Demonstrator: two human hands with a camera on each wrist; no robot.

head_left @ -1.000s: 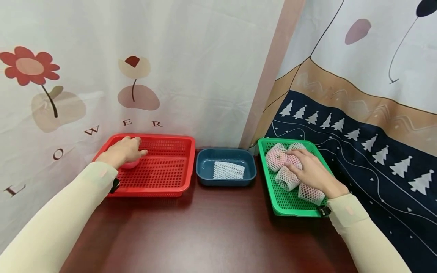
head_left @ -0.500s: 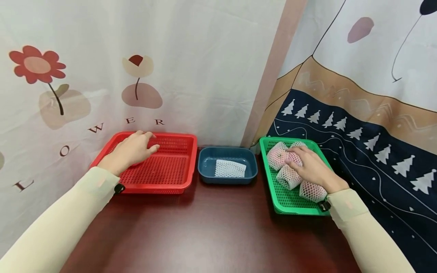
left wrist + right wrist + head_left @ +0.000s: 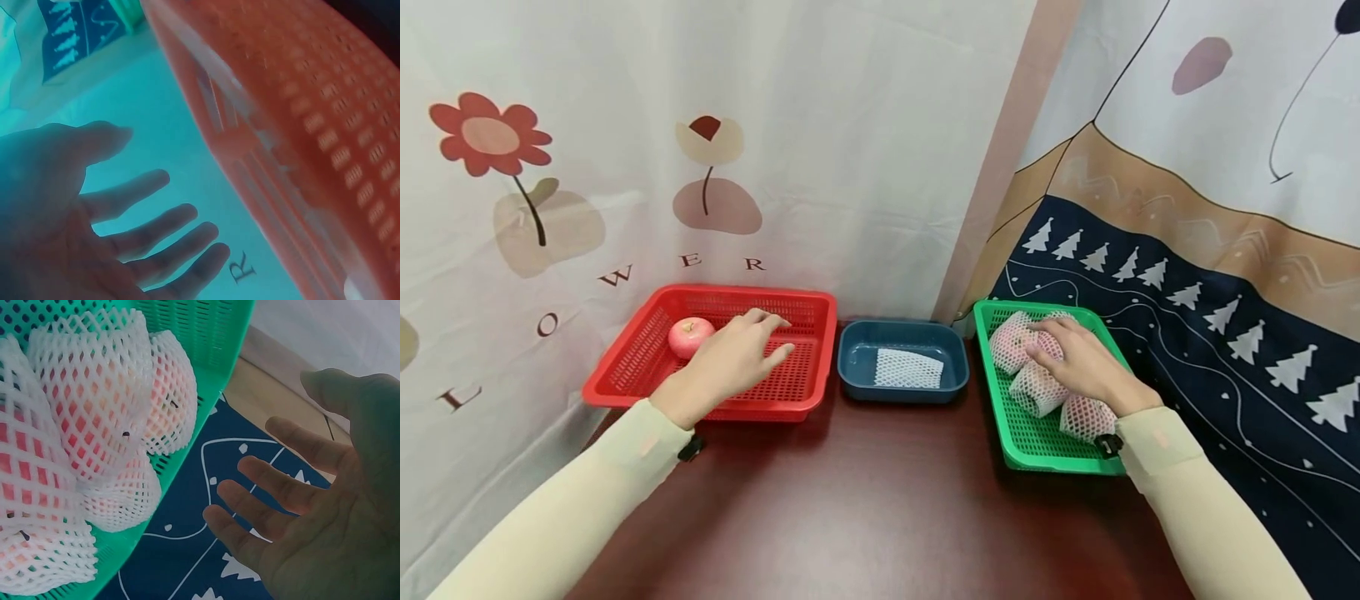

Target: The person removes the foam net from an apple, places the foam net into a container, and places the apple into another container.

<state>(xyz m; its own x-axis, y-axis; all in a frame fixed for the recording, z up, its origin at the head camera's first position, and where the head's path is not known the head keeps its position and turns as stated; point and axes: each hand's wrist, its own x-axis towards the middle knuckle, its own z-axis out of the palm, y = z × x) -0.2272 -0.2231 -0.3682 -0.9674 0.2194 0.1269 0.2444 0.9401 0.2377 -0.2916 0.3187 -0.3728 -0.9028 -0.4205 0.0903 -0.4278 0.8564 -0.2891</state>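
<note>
My left hand (image 3: 730, 358) hovers over the front of the red basket (image 3: 782, 407), fingers spread and holding nothing. A bare pink apple (image 3: 690, 337) lies in that basket, behind and left of the hand. In the left wrist view the fingers (image 3: 156, 187) are apart, with the basket beside them. My right hand (image 3: 1086, 358) is above the green basket (image 3: 1022, 458), fingers loosely extended and holding nothing. Several apples in white foam nets lie in it, one netted apple (image 3: 1011, 342) at its left side and another (image 3: 103, 406) close in the right wrist view.
Between the two baskets stands a blue tray (image 3: 904, 396) with an empty white foam net (image 3: 908, 368) lying in it. All three containers stand on a dark red-brown table (image 3: 880, 492). Printed curtains (image 3: 865, 150) hang right behind them.
My left hand has moved right and toward me, away from the apple, which now shows fully in the red basket. My right hand stays over the green basket.
</note>
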